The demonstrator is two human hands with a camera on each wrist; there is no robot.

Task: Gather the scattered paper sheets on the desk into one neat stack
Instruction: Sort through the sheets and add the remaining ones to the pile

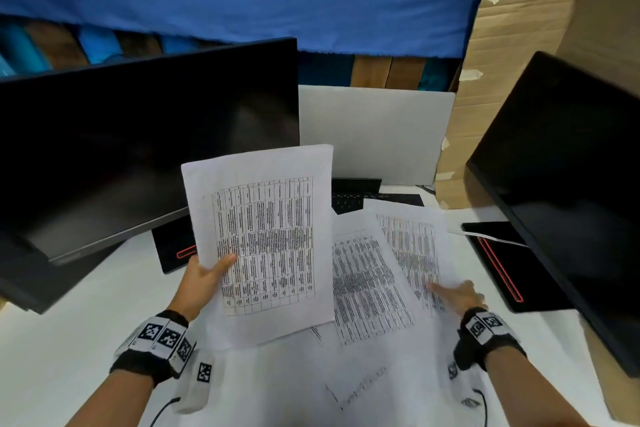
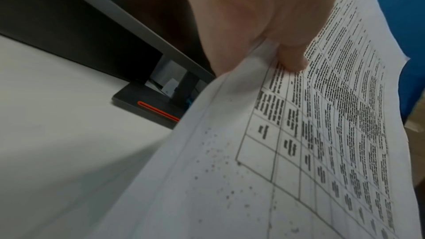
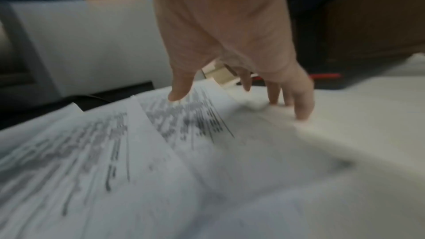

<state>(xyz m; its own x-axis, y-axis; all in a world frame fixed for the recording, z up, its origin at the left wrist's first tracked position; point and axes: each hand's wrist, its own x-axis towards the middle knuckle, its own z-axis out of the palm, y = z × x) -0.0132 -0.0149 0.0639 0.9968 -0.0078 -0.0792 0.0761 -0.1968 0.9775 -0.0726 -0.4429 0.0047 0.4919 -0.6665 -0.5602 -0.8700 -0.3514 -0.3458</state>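
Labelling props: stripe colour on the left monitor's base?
Orange-red stripe, clearest in the left wrist view.

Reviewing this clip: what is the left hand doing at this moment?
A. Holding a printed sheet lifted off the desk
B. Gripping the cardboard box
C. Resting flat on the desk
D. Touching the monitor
A. The left hand pinches the printed sheet at its edge, thumb on the table print, and the sheet is raised above the desk; the left wrist view shows the same pinch.
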